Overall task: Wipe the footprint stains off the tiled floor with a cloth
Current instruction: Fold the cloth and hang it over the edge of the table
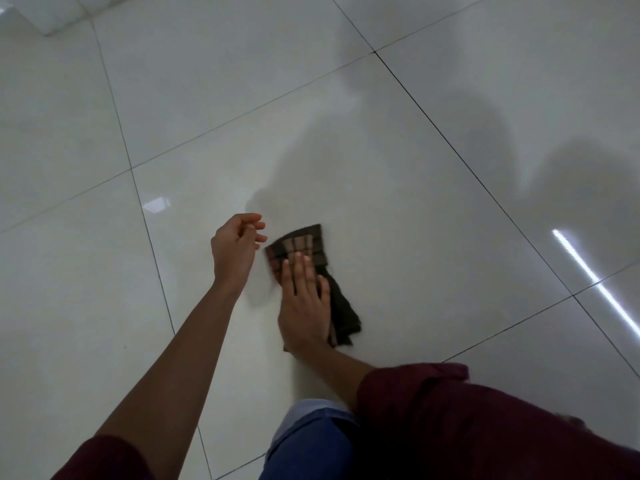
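A dark brown checked cloth (304,245) lies flat on the glossy white tiled floor (398,209). My right hand (303,299) presses palm-down on the cloth with its fingers together and stretched forward. My left hand (235,249) hovers just left of the cloth, above the floor, fingers loosely curled and holding nothing. I cannot make out any footprint stain on the tile around the cloth. The cloth's near end trails out to the right of my right wrist.
Dark grout lines (450,140) cross the floor diagonally. My knee in blue jeans (311,445) rests at the bottom centre, and maroon sleeves show on both arms. A bright light reflection (588,271) streaks the right tile. A white object's edge (45,12) sits top left.
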